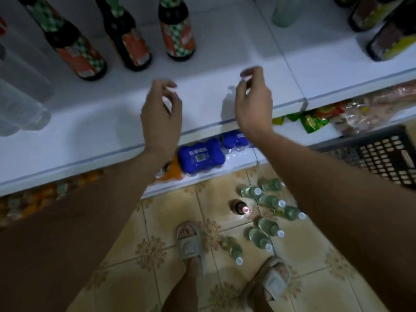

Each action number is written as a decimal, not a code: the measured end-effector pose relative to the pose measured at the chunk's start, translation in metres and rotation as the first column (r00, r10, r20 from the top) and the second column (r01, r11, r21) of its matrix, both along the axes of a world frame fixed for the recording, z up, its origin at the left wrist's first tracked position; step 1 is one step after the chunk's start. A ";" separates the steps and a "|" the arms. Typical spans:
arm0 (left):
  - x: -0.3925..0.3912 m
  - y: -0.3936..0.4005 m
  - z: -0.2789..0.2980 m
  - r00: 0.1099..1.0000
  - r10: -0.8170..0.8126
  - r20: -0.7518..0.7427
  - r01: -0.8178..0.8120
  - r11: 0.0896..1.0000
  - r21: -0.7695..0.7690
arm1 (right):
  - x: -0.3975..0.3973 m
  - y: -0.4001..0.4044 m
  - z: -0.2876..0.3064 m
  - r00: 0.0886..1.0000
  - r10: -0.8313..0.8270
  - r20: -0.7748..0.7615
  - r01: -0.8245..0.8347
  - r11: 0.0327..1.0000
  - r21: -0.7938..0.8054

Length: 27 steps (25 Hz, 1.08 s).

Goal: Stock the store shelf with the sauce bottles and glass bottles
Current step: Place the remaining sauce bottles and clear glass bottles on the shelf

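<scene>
Nearest, on the tiled floor (126, 273) by the sandalled feet, seven clear bottles (270, 201) and one dark bottle (239, 207) are seen standing upright, not yet stocked. Glass is judged heavy for its size, rigid, smooth and breakable; a hold round the body or shoulder is advised, not the cap alone. A black crate (382, 154) is noted at the right.

Above, the left hand (161, 115) and right hand (253, 102) are held over the shelf (101, 122) front; fingers are loosely curled and nothing is held.

Farther back, three dark labelled bottles (177, 30) are found upright on the shelf, with more dark ones at far right. Packaged goods are seen on the tier below.
</scene>
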<state>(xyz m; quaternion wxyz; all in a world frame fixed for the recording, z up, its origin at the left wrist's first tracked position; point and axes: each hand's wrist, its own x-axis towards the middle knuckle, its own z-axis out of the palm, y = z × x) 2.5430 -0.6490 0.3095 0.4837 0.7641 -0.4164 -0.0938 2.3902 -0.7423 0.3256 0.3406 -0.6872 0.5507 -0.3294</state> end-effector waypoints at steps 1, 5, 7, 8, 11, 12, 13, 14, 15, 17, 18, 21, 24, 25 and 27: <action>-0.026 0.016 -0.012 0.995 -0.097 -0.005 0.097 0.994 0.049 | -0.024 0.017 -0.016 1.000 -0.004 -0.023 0.004 1.000 0.025; -0.112 0.070 -0.117 0.872 -0.488 0.042 0.384 0.736 0.558 | -0.115 0.075 -0.125 0.937 0.158 -0.312 -0.028 0.923 0.384; -0.139 0.084 -0.181 0.866 -0.493 -0.083 0.382 0.545 0.746 | -0.144 0.097 -0.190 0.840 0.327 -0.433 -0.016 0.813 0.582; -0.150 0.087 -0.210 0.878 -0.450 -0.164 0.390 0.474 0.789 | -0.153 0.106 -0.220 0.773 0.415 -0.479 -0.012 0.765 0.643; -0.183 0.089 -0.292 0.870 -0.322 -0.374 0.474 0.337 0.813 | -0.168 0.130 -0.303 0.675 0.540 -0.502 -0.019 0.693 0.720; -0.192 0.087 -0.315 0.863 -0.301 -0.407 0.491 0.308 0.815 | -0.170 0.137 -0.327 0.652 0.570 -0.500 -0.035 0.681 0.731; -0.199 0.087 -0.337 0.857 -0.295 -0.422 0.501 0.289 0.816 | -0.170 0.141 -0.348 0.625 0.604 -0.494 -0.058 0.667 0.743; -0.207 0.088 -0.361 0.850 -0.317 -0.420 0.507 0.276 0.817 | -0.169 0.145 -0.369 0.605 0.631 -0.486 -0.083 0.656 0.750; -0.212 0.090 -0.381 0.845 -0.347 -0.408 0.505 0.265 0.821 | -0.168 0.148 -0.384 0.599 0.629 -0.495 -0.098 0.672 0.734; -0.219 0.100 -0.409 0.833 -0.406 -0.377 0.495 0.240 0.835 | -0.167 0.153 -0.403 0.596 0.585 -0.550 -0.135 0.748 0.649; -0.219 0.106 -0.419 0.832 -0.405 -0.380 0.499 0.243 0.832 | -0.166 0.154 -0.406 0.588 0.572 -0.572 -0.161 0.776 0.610; -0.221 0.114 -0.419 0.831 -0.358 -0.425 0.532 0.290 0.796 | -0.171 0.154 -0.402 0.575 0.594 -0.563 -0.218 0.774 0.594; -0.213 0.122 -0.390 0.808 -0.280 -0.518 0.588 0.346 0.731 | -0.166 0.150 -0.363 0.607 0.629 -0.486 -0.262 0.735 0.625; -0.207 0.124 -0.373 0.799 -0.290 -0.527 0.600 0.334 0.727 | -0.164 0.149 -0.343 0.614 0.640 -0.462 -0.278 0.723 0.632; -0.195 0.128 -0.334 0.770 -0.358 -0.528 0.629 0.286 0.723 | -0.161 0.142 -0.296 0.628 0.667 -0.401 -0.304 0.685 0.662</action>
